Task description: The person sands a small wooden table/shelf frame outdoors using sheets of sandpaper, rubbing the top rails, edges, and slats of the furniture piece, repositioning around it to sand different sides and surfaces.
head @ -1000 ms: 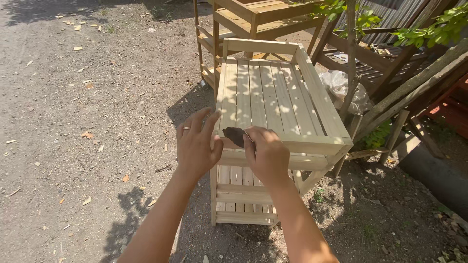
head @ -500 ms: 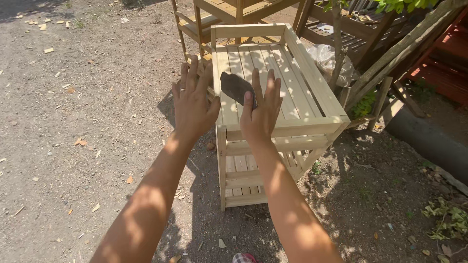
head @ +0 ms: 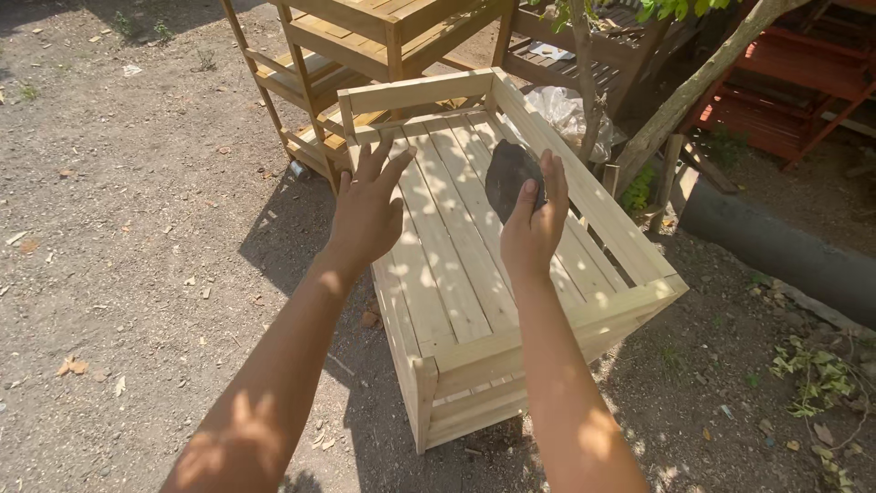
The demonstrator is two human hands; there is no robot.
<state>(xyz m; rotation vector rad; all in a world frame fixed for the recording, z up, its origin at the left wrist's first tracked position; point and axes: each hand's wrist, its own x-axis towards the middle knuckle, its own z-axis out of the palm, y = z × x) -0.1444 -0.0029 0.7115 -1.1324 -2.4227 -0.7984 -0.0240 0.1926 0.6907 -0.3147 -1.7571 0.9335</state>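
My right hand [head: 532, 222] holds a dark, flat, roundish piece [head: 508, 173] up over the slatted top of a pale wooden unit [head: 456, 274] that stands on the dirt. The fingers wrap the piece's right edge. My left hand [head: 368, 208] hovers open beside it, fingers spread, over the left part of the slats, touching nothing. The unit has raised rails [head: 598, 196] along its far and right sides and a lower shelf under the near end.
Darker stained wooden shelving [head: 365, 36] stands just beyond the unit. A thin tree trunk [head: 680, 105] leans at the right, with a clear plastic bag [head: 561, 110] at its foot. Red wooden frames [head: 789, 91] sit at the far right. Dirt ground with dry leaves spreads to the left.
Both hands have lifted from the unit's near edge and moved forward over the slats. The right hand keeps the dark piece; the left hand has spread open. The view has moved closer.
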